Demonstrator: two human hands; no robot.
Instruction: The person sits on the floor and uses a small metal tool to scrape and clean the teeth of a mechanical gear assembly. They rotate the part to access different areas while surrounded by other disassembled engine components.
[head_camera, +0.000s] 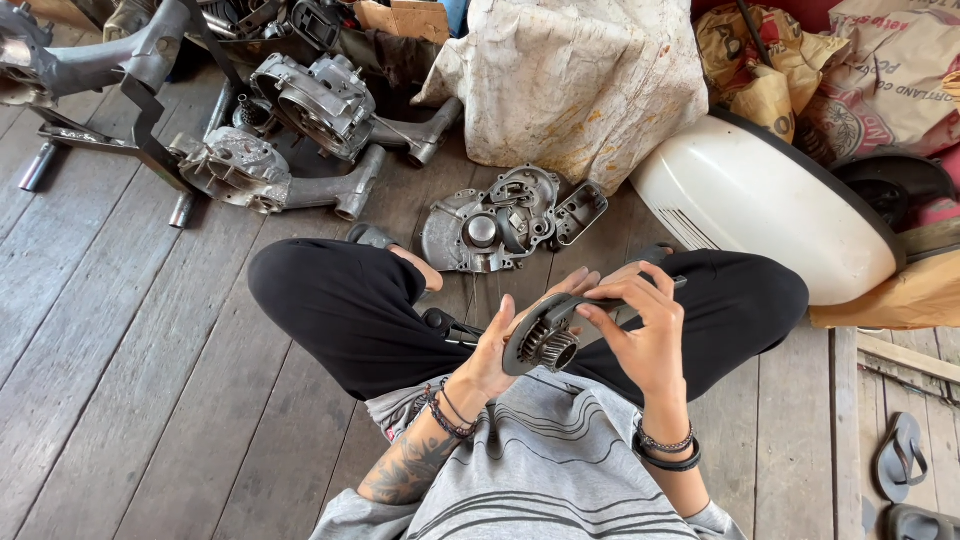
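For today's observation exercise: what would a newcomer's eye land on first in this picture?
First, the two hands at centre: the left hand and right hand together hold a round geared metal part over crossed legs in black trousers. Next, the big white curved panel at right on the plank floor, and the grey engine casings scattered upper left.

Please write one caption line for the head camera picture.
Seated cross-legged on a plank floor, both hands, left and right, hold a gear part.

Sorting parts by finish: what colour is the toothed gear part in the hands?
Dark grey metal gear part, seen in the head view.
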